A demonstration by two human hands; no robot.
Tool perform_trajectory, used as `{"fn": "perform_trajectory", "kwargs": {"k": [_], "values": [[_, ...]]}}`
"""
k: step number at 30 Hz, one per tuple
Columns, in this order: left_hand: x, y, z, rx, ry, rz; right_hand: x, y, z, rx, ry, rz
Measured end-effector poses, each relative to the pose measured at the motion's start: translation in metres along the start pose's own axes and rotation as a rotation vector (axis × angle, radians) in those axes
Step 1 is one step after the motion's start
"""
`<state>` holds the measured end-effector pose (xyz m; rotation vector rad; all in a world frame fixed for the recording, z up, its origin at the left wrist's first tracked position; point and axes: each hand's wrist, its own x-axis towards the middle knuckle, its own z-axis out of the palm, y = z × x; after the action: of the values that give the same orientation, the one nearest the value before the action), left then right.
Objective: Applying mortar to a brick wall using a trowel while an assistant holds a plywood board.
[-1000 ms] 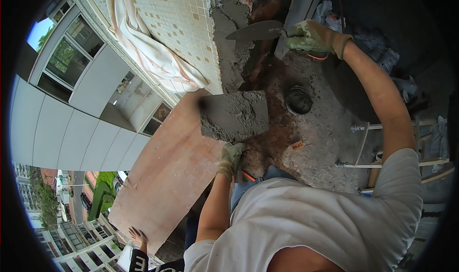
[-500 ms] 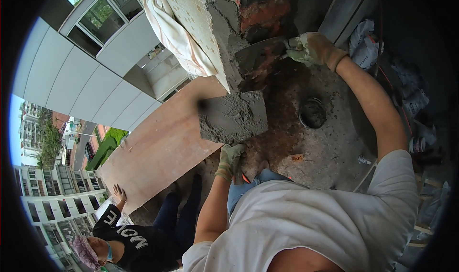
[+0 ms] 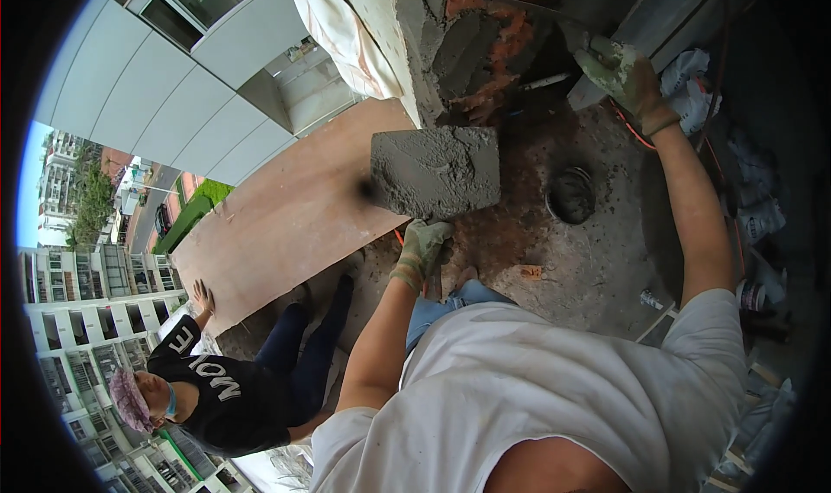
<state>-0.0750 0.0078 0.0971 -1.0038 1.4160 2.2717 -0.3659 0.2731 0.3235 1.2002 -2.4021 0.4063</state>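
Note:
My left hand (image 3: 426, 244), in a stained work glove, is closed round the handle under a plasterer's hawk (image 3: 385, 149). Wet grey mortar (image 3: 446, 174) covers most of the hawk's square plate. At the upper right, my gloved right hand (image 3: 625, 77) grips a trowel (image 3: 547, 13), its blade seen nearly edge-on against the wall. Beneath the blade, red brick (image 3: 506, 50) shows, partly coated by a smooth patch of grey mortar (image 3: 466, 53). The trowel's handle is mostly hidden inside my glove.
A round bucket (image 3: 570, 195) stands on the dirty floor to the right. Left of the hawk leans a large plywood sheet (image 3: 303, 207), steadied by a co-worker's hand (image 3: 203, 296). A broken brick piece (image 3: 531, 272) lies near my legs. White bags (image 3: 688, 82) sit at the far right.
My right hand and the trowel have moved up and right along the wall, exposing a mortar patch on the brick. The hawk has shifted slightly up in view, still loaded.

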Motion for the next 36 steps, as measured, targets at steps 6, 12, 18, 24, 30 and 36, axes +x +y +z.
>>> {"fn": "perform_trajectory", "kwargs": {"k": [6, 12, 18, 24, 30, 36], "values": [[-0.006, 0.006, 0.011, 0.049, 0.070, -0.001, -0.104, -0.115, 0.091, 0.232, -0.388, 0.218], [-0.011, 0.013, -0.012, 0.095, 0.124, 0.005, -0.150, -0.117, 0.081, 0.224, -0.379, 0.016], [-0.040, 0.018, -0.037, 0.276, -0.154, 0.014, -0.113, -0.101, 0.064, -0.040, -0.161, -0.239], [-0.022, -0.006, -0.006, 0.333, -0.054, -0.053, -0.132, -0.180, 0.097, 0.388, -0.547, 0.305], [0.000, -0.012, -0.011, 0.073, -0.015, -0.072, -0.178, -0.221, 0.111, 0.336, -0.456, 0.128], [-0.010, -0.016, 0.013, 0.289, 0.052, -0.042, -0.145, -0.227, 0.178, 0.288, -0.350, 0.351]]}}
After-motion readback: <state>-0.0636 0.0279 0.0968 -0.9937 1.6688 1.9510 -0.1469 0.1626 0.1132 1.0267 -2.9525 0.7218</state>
